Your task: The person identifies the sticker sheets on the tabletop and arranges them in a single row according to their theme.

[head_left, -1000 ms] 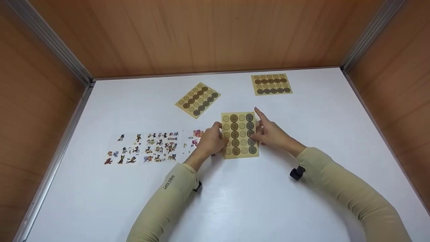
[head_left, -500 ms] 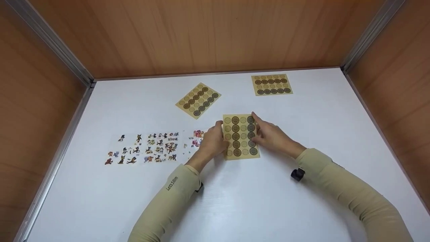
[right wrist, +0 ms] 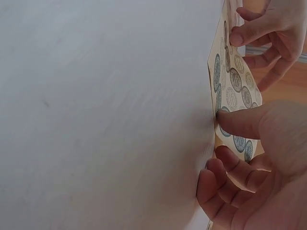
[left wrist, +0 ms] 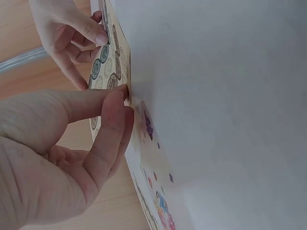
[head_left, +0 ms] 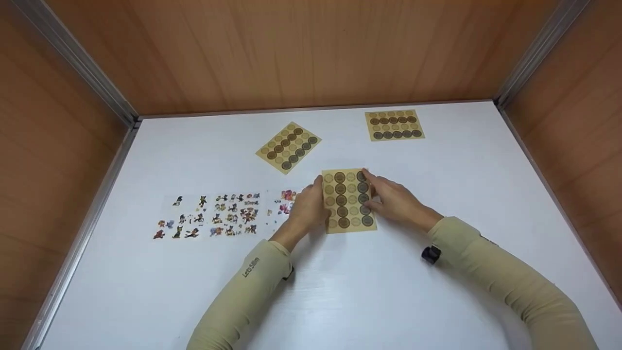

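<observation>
A tan sheet of round seal stickers (head_left: 347,201), with light and dark columns, lies between both hands at mid-table. My left hand (head_left: 307,206) pinches its left edge, thumb on top; in the left wrist view the fingertips meet at that edge. My right hand (head_left: 396,200) holds the right edge, its thumb on the dark stickers and its index finger at the far right corner. The right wrist view shows the other fingers (right wrist: 225,179) curled beside and below the edge. A clear sticker sheet with colourful figures (head_left: 286,195) is partly hidden by my left hand.
Two more tan sticker sheets lie farther back, one turned diagonally (head_left: 288,148) and one at the right (head_left: 394,125). Clear sheets of cartoon stickers (head_left: 235,214) lie at the left. Wooden panels (head_left: 311,53) stand around the white table (head_left: 340,301).
My right index finger has come down from pointing outward onto the sheet's far right corner. The held sheet has shifted slightly nearer to me. The other sheets stay put.
</observation>
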Motion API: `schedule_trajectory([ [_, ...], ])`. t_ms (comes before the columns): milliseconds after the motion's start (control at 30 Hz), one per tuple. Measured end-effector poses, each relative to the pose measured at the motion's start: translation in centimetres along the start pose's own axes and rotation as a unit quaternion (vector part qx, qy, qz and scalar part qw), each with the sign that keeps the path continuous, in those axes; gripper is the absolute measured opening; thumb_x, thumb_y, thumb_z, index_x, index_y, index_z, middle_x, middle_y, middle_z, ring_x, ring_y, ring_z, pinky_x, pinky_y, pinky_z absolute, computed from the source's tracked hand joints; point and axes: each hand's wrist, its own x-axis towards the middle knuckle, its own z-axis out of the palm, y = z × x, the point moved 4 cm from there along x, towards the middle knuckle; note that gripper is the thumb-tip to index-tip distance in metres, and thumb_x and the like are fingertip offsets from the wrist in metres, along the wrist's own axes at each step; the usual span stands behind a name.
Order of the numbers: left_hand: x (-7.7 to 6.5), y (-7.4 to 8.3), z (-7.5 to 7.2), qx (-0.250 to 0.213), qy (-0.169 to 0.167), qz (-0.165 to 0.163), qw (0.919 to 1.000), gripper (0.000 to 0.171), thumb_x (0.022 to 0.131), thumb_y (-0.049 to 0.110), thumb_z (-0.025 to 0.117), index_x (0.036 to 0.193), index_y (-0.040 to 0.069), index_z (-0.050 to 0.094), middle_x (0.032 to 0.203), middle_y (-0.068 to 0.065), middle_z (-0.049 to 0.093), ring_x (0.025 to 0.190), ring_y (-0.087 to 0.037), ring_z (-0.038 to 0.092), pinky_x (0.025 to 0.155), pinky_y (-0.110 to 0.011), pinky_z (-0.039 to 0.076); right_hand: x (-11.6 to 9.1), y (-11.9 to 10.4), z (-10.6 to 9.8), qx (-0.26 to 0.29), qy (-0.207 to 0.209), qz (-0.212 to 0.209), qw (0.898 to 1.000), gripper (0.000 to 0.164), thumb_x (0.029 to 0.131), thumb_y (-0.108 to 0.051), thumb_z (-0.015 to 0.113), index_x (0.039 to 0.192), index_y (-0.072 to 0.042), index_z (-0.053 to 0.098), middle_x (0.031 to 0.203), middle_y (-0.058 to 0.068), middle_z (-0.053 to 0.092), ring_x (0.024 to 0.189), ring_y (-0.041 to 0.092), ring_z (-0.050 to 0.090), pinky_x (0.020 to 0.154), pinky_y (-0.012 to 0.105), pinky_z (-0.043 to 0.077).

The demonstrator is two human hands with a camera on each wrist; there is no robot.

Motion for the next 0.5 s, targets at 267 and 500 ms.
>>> schedule_trajectory([
  [267, -0.16, 0.01, -0.11, 0.02, 0.001, 0.014, 0.9997, 0.07, 0.079, 0.001, 0.082, 0.14, -0.003, 0.048, 0.112, -0.024, 0.067, 0.102, -0.039, 0.067, 0.093, -0.049, 0.056, -0.03, -0.1, -0.07, -0.023, -0.005, 0.001, 1.0, 0.078, 0.094, -0.018, 0.074, 0.158, -0.003, 0.032, 0.101, 0.006, 0.061, 0.087, 0.021, 0.056, 0.083, 0.04, 0.051],
  [500, -0.06, -0.13, -0.03, 0.022, -0.008, 0.004, 0.9997, 0.049, 0.082, 0.004, 0.082, 0.124, -0.002, 0.059, 0.108, -0.019, 0.068, 0.102, -0.035, 0.066, 0.094, -0.048, 0.055, 0.01, -0.29, -0.06, -0.034, -0.003, -0.009, 0.999, 0.072, 0.093, -0.018, 0.074, 0.154, 0.0, 0.039, 0.099, 0.004, 0.061, 0.082, 0.019, 0.054, 0.075, 0.036, 0.049],
])
